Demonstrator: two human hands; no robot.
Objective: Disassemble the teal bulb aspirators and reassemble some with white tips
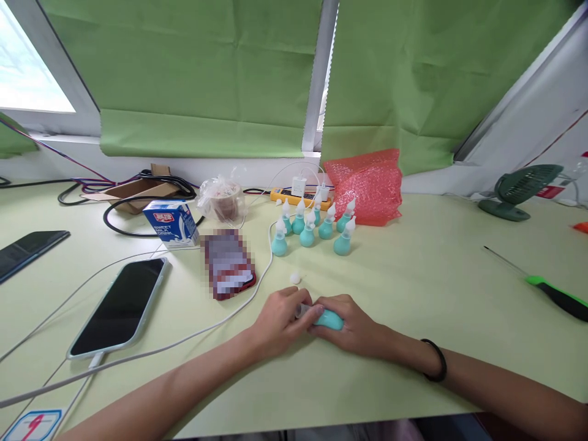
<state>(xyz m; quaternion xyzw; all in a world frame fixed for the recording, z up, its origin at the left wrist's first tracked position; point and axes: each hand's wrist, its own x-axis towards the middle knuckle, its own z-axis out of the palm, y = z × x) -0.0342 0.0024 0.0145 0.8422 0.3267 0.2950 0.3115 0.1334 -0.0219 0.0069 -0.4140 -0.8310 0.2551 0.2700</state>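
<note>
Both hands meet low over the table around one small teal squeeze bulb [331, 320] with a clear neck, lying on its side. My right hand [351, 321] is wrapped round the bulb end, a black band at its wrist. At the neck end, the fingers of my left hand [282, 318] close round the clear part, hiding some of it. Just beyond the hands lies a small white round piece [294, 278]. Farther back stand several like teal bulbs [307, 236], upright, with pointed clear tips.
Left of the hands are a phone in a red case [229, 269], a charging phone [119, 309] and a milk carton [171, 223]. A white cable [215, 327] crosses the table. Behind stand a power strip [281, 195] and red bubble wrap [367, 187]. On the right lie a screwdriver [558, 297] and a fan [509, 190].
</note>
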